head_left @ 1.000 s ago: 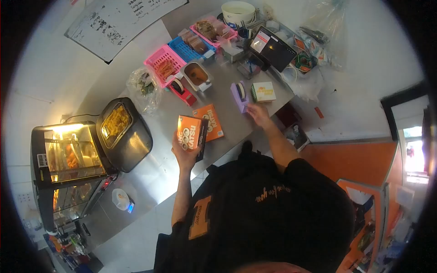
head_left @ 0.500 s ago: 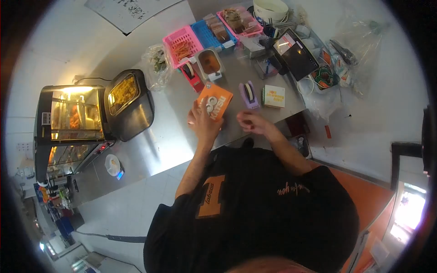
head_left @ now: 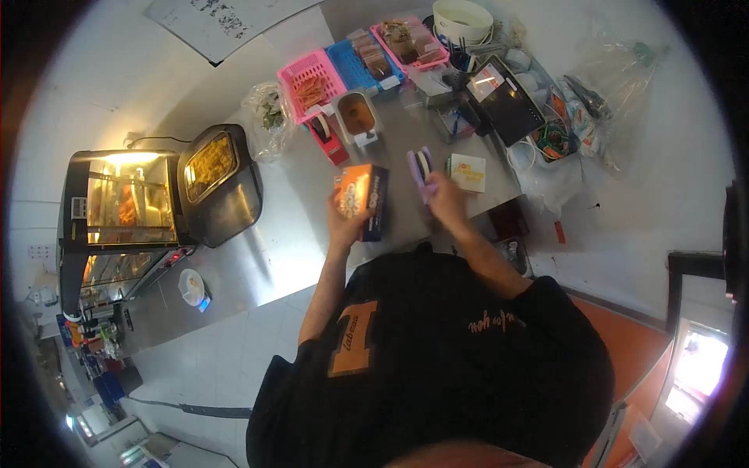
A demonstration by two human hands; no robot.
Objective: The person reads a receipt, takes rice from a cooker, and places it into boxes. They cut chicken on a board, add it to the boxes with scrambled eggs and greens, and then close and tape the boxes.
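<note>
My left hand [head_left: 343, 225] is wrapped round the lower part of an orange box [head_left: 355, 189] with white lettering and a dark blue side, which is tilted up over the counter. My right hand [head_left: 448, 204], slightly blurred, is closed at the near end of a purple tape dispenser [head_left: 422, 165], its fingertips hidden behind the knuckles. Just right of the dispenser is a small white box [head_left: 466, 172] with yellow and green print. A red tape dispenser [head_left: 328, 140] lies beyond the orange box.
The steel counter [head_left: 292, 222] carries a metal container of brown sauce [head_left: 358, 117], pink [head_left: 312, 82] and blue baskets [head_left: 359, 62], and a tablet [head_left: 505, 100]. Left are a lit food warmer [head_left: 129, 203], a black tray [head_left: 226, 195] and a bowl on a scale [head_left: 192, 287].
My left hand has turned the orange box upright, bringing its dark blue side into view. My right hand has moved forward from the counter's near edge to the purple tape dispenser.
</note>
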